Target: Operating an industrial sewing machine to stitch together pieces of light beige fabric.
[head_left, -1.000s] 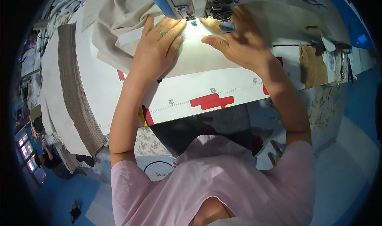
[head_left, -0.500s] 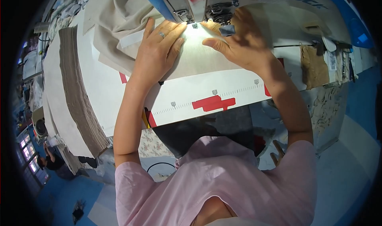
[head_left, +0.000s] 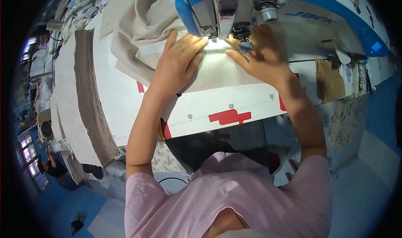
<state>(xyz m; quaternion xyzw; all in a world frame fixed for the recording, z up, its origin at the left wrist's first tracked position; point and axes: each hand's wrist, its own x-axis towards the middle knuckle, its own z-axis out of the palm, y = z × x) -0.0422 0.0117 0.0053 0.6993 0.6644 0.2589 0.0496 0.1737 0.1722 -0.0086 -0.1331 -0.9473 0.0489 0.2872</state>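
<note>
Beige fabric (head_left: 215, 72) lies under the head of a blue and white sewing machine (head_left: 226, 14), where a lamp brightly lights the needle area. My left hand (head_left: 178, 64) rests flat on the cloth, fingers stretched toward the presser foot (head_left: 215, 40) on its left side. A ring shows on one finger. On the other side, my right hand (head_left: 266, 64) lies on the fabric with its thumb stretched toward the foot. Its far fingers are partly in shadow and behind machine parts. More of the cloth bunches in folds (head_left: 142, 24) left of my left hand, with a pale strip (head_left: 153, 49) on it.
The white table edge carries a printed ruler scale and red tape (head_left: 230, 117). A stack of brown-edged cloth pieces (head_left: 90, 99) lies on the left. Brown paper (head_left: 328, 81) and small tools sit at the right end. Another person (head_left: 54, 169) is far off at left.
The whole view has shifted, so machine, table and hands appear a little lower and further right. Both hands keep about the same place on the fabric beside the presser foot.
</note>
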